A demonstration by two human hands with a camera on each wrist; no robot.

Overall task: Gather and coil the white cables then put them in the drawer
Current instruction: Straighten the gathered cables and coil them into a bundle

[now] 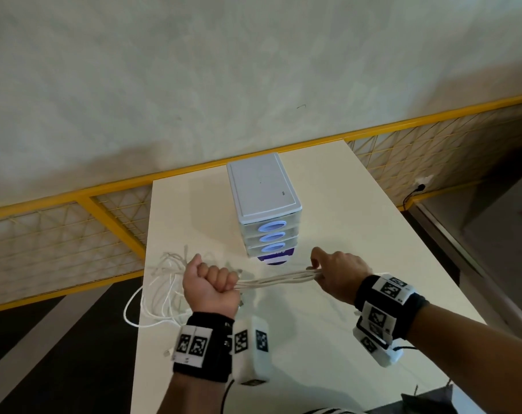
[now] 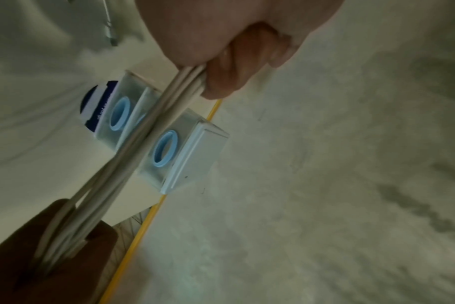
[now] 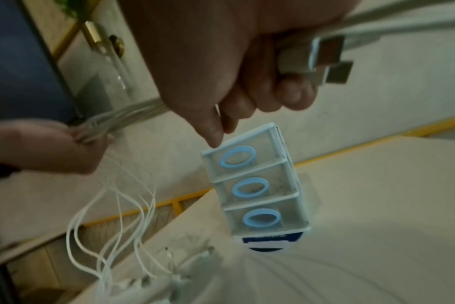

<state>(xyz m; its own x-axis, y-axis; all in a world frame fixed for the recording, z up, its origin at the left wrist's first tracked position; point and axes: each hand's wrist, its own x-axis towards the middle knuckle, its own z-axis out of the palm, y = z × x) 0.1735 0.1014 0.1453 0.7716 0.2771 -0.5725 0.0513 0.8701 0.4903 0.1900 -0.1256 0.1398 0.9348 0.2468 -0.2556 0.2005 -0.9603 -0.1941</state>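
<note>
White cables (image 1: pixel 279 277) taut between both fists' grip — USB plugs (image 3: pixel 327 61) only in right-wrist view.

The white cables (image 1: pixel 279 278) vanish inside both fists, and their loose ends (image 1: pixel 164 264) blur, perhaps tangled

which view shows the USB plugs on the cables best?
Right wrist: two metal USB plugs stick out of the right hand, close up. Head view hides them behind that hand; left wrist shows none there.
</note>
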